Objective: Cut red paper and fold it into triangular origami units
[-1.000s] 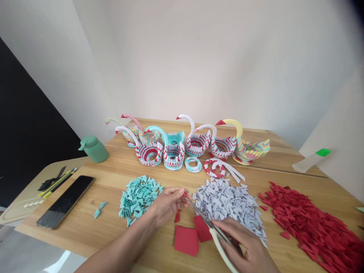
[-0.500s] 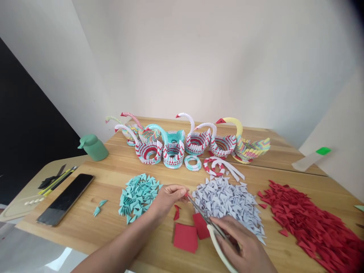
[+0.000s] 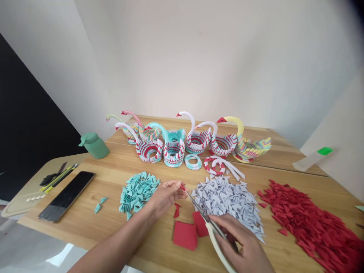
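Biggest first: wooden tabletop (image 3: 119, 163) spans most of lower view. Row of folded-paper swans (image 3: 196, 147) stands twd its far edge, w/ paper rings (image 3: 192, 162) just in front. Red pile (image 3: 315, 227) of folded triangles fills far R; pale pile (image 3: 227, 203) sits btwn it & teal pile (image 3: 139, 191), which is L of ctr. Phone (image 3: 68, 195) lies flat nr L edge, approx. level w/ teal pile. R hand (image 3: 239, 240) is low R of ctr, its grip wrapped round handles of scissors (image 3: 210, 227); L hand (image 3: 169, 193) is just R of teal pile, its grip a fingertip pinch on small red pc (image 3: 183, 188). Key relation: scissors' long axis runs diag. from R hand up & L, tips pointing at red pc; so pc lies fwd & L of R grip, beyond blades, while L hand is nearer, already holding it. Tips are right by pc; whether they touch, can't tell, nor pc's own long axis (too small). Below, on wood btwn hands: red square stack (image 3: 184, 235), 2nd red paper (image 3: 200, 223) just R of it, partly behind scissors. Smallest loose bit: red scrap (image 3: 176, 210), just above stack.
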A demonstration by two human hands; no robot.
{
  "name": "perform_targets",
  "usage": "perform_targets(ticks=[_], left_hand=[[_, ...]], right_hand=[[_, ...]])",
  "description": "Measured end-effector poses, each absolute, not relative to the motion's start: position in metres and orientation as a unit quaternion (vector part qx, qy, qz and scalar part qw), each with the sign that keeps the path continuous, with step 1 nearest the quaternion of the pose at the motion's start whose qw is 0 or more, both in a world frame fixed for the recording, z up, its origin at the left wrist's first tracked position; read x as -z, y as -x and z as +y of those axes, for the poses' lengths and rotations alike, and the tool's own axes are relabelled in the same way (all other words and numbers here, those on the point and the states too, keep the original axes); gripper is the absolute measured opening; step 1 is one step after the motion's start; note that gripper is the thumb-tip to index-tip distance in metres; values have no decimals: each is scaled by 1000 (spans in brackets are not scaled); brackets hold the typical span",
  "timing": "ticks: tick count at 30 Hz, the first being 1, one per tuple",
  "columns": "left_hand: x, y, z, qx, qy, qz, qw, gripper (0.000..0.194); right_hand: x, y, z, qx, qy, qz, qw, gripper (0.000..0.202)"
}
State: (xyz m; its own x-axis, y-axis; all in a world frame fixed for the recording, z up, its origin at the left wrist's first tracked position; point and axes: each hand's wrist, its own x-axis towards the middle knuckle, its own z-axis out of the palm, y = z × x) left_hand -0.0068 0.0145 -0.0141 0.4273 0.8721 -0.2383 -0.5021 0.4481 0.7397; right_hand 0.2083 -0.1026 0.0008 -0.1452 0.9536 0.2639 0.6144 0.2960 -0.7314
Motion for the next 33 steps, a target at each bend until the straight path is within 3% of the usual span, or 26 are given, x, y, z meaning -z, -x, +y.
perform_targets(ticks=[17, 25, 33], left_hand=[[11, 6, 13, -443, -328, 320, 771, 31], [14, 7, 14, -467, -423, 380, 677, 30], [7, 5, 11, -459, -371, 334, 735, 32]], right_hand=[[-1, -210, -98, -273, 554, -716, 325, 26], [3, -206, -100, -135, 509, -775, 349, 32], [9, -212, -101, -205, 536, -750, 330, 28]])
